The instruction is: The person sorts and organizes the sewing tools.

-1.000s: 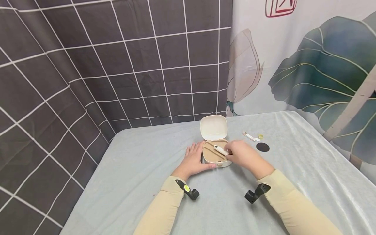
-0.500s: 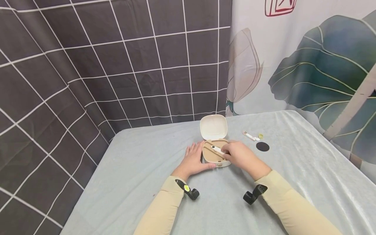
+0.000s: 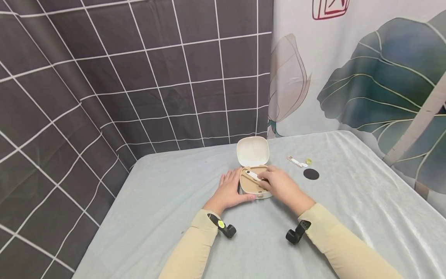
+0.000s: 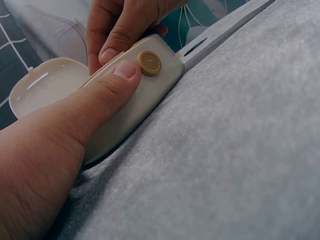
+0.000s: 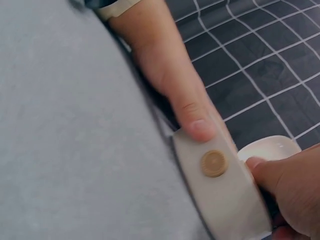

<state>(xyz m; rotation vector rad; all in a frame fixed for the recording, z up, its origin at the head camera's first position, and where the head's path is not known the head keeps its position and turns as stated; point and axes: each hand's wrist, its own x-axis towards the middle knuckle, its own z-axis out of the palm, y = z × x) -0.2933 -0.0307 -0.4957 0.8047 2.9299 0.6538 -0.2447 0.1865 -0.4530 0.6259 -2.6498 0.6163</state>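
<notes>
Draped Counter (image 3: 156,217): White Stick (image 3: 250,174) Pinched Above Cream Case (image 3: 266,195)

Dark grid-patterned curtain (image 3: 174,69) encloses the left and rear of the work area; pale curtain (image 3: 297,112) with leaf and bud artwork adjoins it at the right. Light grey-blue cloth covers the counter.

Case: located toward the rear of the counter. Its lid (image 3: 252,151) is raised at the back, interior facing forward. A tan insert (image 3: 251,187) fills the body, and a round tan button (image 4: 150,63) marks the front wall.

Left hand (image 3: 228,192): fingers extended along the left side of the case, slightly spread; thumb laid flat across the front wall, just beside the button. Nothing is enclosed in the grasp.

Right hand (image 3: 280,184): fingers closed in a pinch on the near end of the white stick. The far end, bearing a dark spot, points toward the rear left of the insert. Contact between stick and insert cannot be confirmed.

Adjacent items: a black disc (image 3: 311,174) lies flat to the right of the case, well apart from it. Just behind the disc are a narrow strip (image 3: 295,161) and a small yellow piece (image 3: 308,161).

Wrists: cream sleeves (image 3: 343,240), each fitted with a black wrist unit (image 3: 295,235).
</notes>
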